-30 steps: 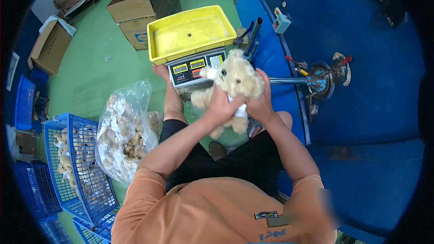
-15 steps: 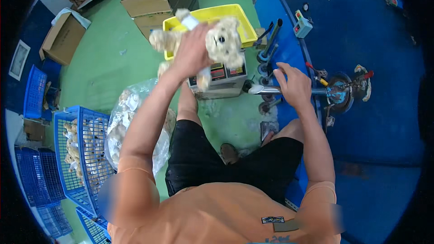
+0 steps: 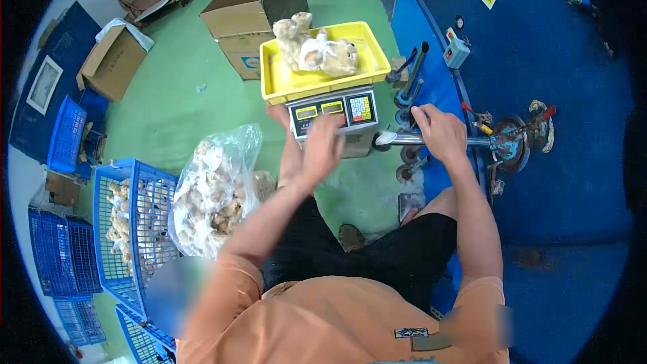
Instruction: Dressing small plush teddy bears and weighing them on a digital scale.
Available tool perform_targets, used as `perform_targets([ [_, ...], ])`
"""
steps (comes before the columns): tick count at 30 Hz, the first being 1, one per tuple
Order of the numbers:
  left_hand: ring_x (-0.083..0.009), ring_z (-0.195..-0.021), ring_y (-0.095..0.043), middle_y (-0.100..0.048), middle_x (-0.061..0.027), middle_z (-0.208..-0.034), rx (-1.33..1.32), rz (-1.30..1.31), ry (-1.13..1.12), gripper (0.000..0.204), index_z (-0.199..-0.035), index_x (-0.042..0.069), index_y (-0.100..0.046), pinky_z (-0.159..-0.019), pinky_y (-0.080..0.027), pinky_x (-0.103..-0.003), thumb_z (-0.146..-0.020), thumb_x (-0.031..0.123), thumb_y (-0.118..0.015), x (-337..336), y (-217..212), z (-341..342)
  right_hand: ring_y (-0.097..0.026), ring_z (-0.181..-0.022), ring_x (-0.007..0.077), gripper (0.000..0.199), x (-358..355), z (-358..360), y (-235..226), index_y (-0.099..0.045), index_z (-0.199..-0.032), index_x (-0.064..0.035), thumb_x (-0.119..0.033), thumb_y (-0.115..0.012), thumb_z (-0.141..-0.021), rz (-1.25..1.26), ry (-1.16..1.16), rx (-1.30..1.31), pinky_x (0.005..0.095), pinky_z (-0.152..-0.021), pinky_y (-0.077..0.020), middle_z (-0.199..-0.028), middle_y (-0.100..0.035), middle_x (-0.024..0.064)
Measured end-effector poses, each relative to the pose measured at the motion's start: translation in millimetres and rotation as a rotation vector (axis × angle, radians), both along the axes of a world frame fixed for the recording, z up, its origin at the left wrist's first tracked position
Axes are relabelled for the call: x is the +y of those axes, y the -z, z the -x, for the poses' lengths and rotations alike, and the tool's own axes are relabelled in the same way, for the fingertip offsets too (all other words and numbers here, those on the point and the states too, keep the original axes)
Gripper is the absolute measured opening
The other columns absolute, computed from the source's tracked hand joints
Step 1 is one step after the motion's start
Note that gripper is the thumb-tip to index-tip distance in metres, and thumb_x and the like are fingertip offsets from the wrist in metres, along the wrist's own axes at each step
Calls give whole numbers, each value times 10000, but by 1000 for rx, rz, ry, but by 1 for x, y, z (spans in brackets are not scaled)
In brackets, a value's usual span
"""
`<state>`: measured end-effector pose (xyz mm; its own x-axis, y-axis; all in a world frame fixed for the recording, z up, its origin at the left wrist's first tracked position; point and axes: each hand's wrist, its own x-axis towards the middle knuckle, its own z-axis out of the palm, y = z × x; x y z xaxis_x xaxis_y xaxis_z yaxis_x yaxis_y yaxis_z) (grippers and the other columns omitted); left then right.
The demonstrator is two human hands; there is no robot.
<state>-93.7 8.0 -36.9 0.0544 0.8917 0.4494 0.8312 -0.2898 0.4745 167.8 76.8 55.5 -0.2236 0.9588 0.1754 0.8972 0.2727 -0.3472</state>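
Head view: we see the plush bear (image 3: 315, 50) lying crosswise in the tray (image 3: 276, 71) of the scale (image 3: 342, 109), head rightward, ahead of our nearer, blurred left hand (image 3: 325, 148). Right of the scale, our right hand (image 3: 443, 136) meets the metal tube (image 3: 404, 139). Either hand's closure we cannot tell.

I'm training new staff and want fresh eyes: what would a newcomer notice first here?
Probably the cream plush bear lying in the bright yellow tray atop the scale, with the blurred left hand in front. Next, perhaps, the shiny metal tube at the right hand, jutting from the blue machinery. At lower left, a clear bag of plush pieces sits beside a blue crate.
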Motion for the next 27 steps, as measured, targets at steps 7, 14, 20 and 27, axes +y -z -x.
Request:
perform_targets([
  [7, -307, -1061, -627, -666, -126, -1192, -231, 420, 181, 454, -1293, 79, -609, -914, -497, -379, -849, 151, -670, -104, 159, -14, -653, -699, 397, 456, 1, 2, 2, -696, -947, -74, -477, -489, -993, -43, -4, -46, 488, -655, -490, -780, -724, 128],
  [14, -261, -917, -658, -682, -94, -1130, -125, -184, -114, 400, -1257, 86, -621, -818, -527, -348, -859, 69, -665, 15, 12, 62, -653, -688, 392, 455, 1, 6, 3, -693, -949, -73, -478, -492, -994, -51, -4, -56, 481, -645, -491, -763, -718, 125],
  [20, -328, -875, -655, -647, -99, -1215, 184, -319, -166, 527, -1355, 124, -542, -752, -535, -423, -859, 192, -709, 124, -70, 128, -653, -678, 385, 429, 2, 9, -1, -694, -945, -82, -465, -507, -987, -21, 23, -6, 468, -632, -492, -747, -714, 124],
  [27, -338, -827, -663, -696, -127, -1048, 325, 138, -240, 482, -1287, 118, -590, -722, -529, -437, -841, 249, -715, 163, -58, 108, -652, -669, 384, 386, 1, 9, -2, -702, -948, -105, -447, -525, -975, -34, 42, 7, 457, -618, -492, -729, -710, 123],
])
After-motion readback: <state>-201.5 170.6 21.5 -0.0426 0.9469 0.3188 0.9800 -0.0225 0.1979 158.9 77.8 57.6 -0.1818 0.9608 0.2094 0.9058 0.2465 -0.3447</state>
